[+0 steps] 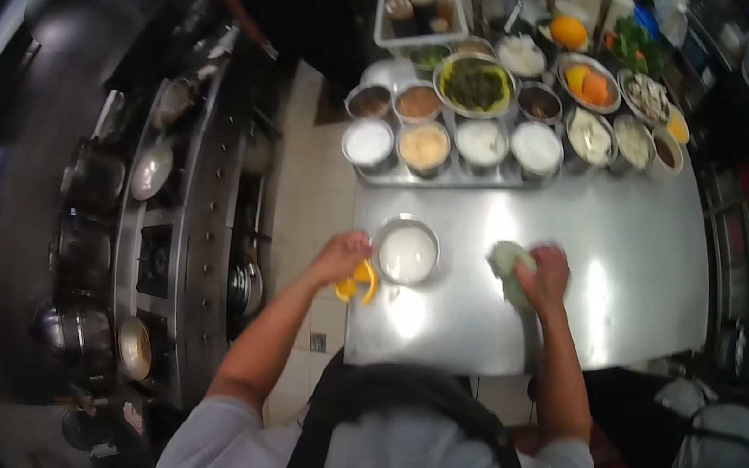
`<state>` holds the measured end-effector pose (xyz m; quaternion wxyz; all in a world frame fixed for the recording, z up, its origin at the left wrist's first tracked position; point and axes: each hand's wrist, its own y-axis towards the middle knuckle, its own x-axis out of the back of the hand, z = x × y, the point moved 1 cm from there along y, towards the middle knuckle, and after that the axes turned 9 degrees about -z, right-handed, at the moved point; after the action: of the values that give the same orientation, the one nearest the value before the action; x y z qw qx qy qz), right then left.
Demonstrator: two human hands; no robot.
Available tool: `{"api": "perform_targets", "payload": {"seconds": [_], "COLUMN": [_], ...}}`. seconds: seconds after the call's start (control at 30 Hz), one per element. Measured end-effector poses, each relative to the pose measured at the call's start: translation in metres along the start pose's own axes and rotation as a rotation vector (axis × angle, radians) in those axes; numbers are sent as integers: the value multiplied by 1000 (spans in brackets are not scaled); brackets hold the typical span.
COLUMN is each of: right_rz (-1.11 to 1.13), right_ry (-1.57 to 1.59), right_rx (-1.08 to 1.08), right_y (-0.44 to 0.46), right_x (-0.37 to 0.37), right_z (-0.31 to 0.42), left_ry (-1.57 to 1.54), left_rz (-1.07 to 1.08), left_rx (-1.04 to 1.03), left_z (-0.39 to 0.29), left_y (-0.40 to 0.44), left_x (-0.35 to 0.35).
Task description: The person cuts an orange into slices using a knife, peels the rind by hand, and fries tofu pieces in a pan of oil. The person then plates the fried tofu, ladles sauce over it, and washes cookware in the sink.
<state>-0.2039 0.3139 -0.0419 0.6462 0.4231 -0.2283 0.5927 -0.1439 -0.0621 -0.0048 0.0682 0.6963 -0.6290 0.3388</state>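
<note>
My left hand [343,256] is closed at the table's left edge, with a yellow-orange looped object [359,283] hanging below the fingers; its kind is not clear. Right beside that hand stands a round metal bowl [409,250] of white liquid. Over to the right, my right hand [551,274] grips a crumpled pale green cloth [512,268] against the steel table [466,325]. The cloth's lower end is blurred.
Behind the bowl, a metal tray [455,183] carries several containers of powders and sauces. A bowl of dark green leaves [475,85] and an orange [568,31] sit farther back. A stove [157,254] lines the left; other people stand at the back left and lower right.
</note>
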Motion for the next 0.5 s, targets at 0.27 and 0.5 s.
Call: {"api": "perform_targets", "payload": {"seconds": [0.27, 0.5], "right_rz": [511, 764], "right_ry": [661, 669], "right_rx": [-69, 159], "right_y": [92, 98], "right_x": [-97, -114], "right_z": [87, 142], "left_ry": [71, 79], "left_rz": [248, 268], "left_rx": [-53, -49], "left_z": [-36, -34], "left_y": [32, 41], "left_x": [11, -1]}}
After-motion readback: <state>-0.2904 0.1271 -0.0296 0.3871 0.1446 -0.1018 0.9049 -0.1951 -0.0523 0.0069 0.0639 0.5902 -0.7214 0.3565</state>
